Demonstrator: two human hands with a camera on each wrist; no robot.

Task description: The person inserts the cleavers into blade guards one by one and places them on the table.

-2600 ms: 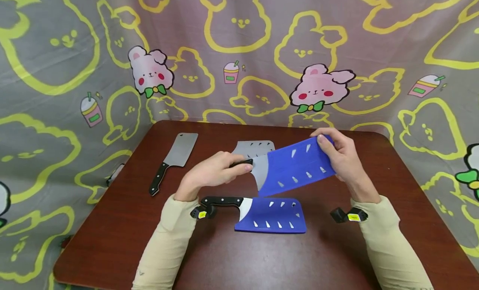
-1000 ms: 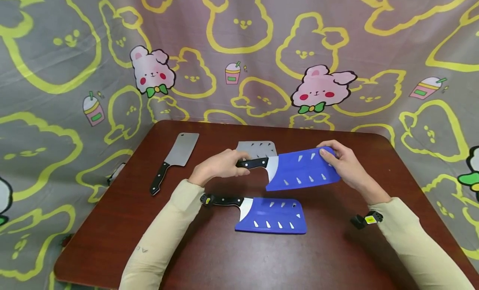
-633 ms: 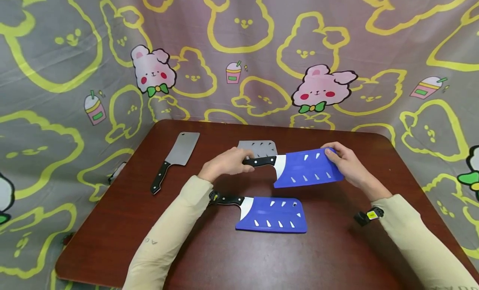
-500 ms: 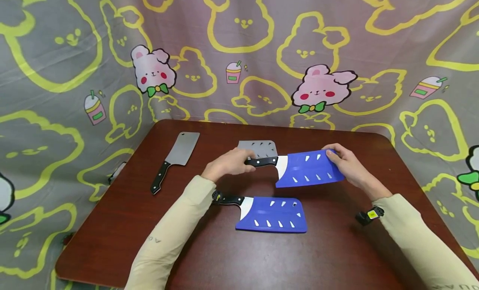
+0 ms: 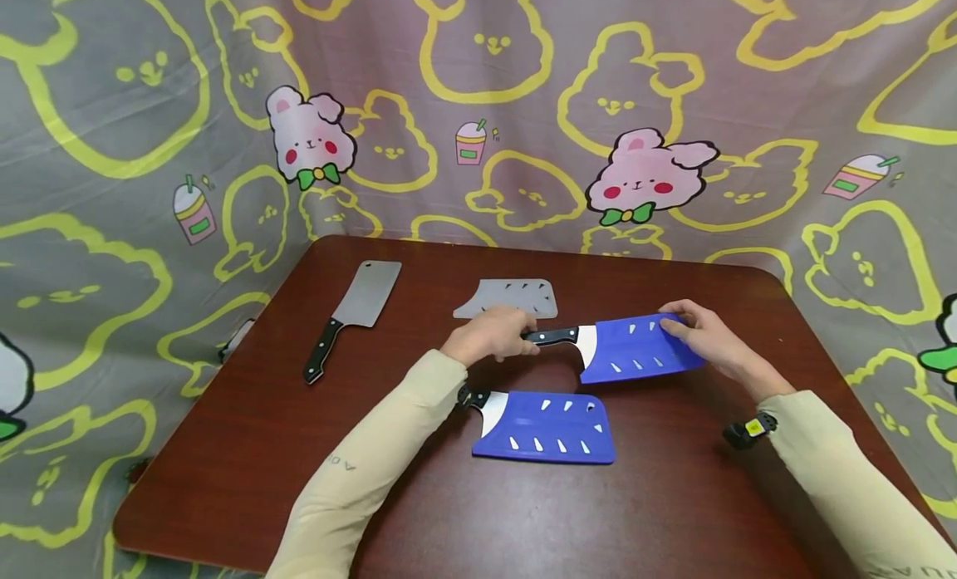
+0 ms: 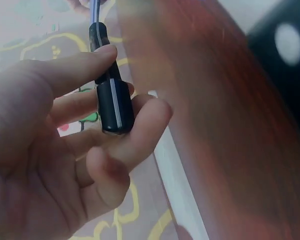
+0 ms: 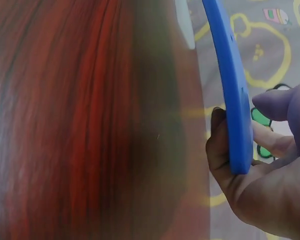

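Observation:
The left hand [image 5: 495,333] pinches the black handle [image 5: 555,336] of a cleaver whose blade sits in a blue sheath [image 5: 645,348]. In the left wrist view, thumb and fingers of the left hand [image 6: 75,120] are round the handle's end [image 6: 115,107]. At the sheath's far right end, the right hand [image 5: 710,338] grips its upper corner; in the right wrist view the sheath [image 7: 235,100] lies between its thumb and fingers. Below lies a second cleaver in a blue sheath [image 5: 549,429], its handle partly behind the left wrist.
A bare cleaver [image 5: 366,295] lies at the table's left. A grey slotted sheath [image 5: 516,296] lies behind the left hand, partly covered by it. The brown table [image 5: 247,463] has a patterned curtain [image 5: 523,114] behind it and at its sides.
Both hands have moved the sheathed cleaver to the right and slightly down, more level than at first. More of its black handle shows. The other cleavers lie as before.

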